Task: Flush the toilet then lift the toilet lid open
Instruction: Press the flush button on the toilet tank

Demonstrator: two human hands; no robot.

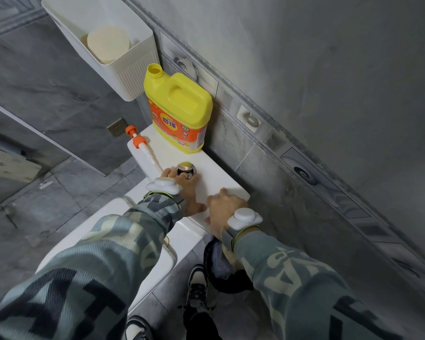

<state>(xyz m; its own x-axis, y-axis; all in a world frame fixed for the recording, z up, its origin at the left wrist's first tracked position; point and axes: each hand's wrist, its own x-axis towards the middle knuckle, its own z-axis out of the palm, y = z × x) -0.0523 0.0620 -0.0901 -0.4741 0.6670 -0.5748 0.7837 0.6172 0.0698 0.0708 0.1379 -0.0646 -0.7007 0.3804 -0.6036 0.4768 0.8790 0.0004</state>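
Grey-green lettered sleeves (103, 261), white wrist pods (163, 184) (both wrists)

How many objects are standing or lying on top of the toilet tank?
2: the yellow detergent jug stands at the far end by the wall; the orange-and-white pump lies along the left edge. The hands may hide others.

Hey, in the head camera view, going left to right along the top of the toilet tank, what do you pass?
Orange and white pump → yellow detergent jug → chrome flush button with the left hand on it → right hand at the tank corner.
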